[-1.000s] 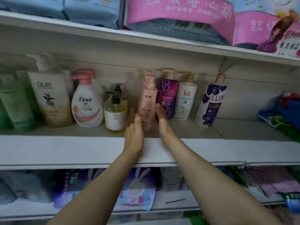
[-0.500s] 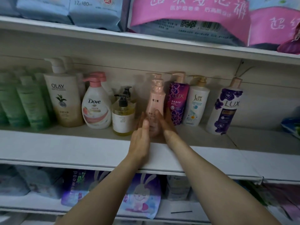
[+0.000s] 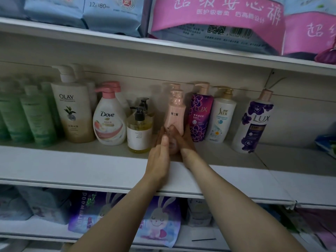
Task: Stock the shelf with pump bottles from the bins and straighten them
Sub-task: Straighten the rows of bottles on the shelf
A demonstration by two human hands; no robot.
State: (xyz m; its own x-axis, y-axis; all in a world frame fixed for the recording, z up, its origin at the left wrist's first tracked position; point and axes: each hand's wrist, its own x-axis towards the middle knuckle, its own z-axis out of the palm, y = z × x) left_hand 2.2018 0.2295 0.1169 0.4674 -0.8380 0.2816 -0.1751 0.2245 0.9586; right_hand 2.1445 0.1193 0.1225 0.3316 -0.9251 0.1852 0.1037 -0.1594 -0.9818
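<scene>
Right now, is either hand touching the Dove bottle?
No, both the left hand and right hand are on the pink bottle; the Dove bottle stands apart to the left.

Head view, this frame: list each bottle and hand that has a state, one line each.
pink bottle: upright on the shelf, held low between both hands
left hand: fingers straight, pressed to the pink bottle's left side
right hand: fingers wrapped around the pink bottle's base
Dove bottle: upright, untouched
amber bottle: upright, untouched
purple Lux bottle: upright, right beside the pink bottle
white Lux bottle: leaning left, standing apart
</scene>
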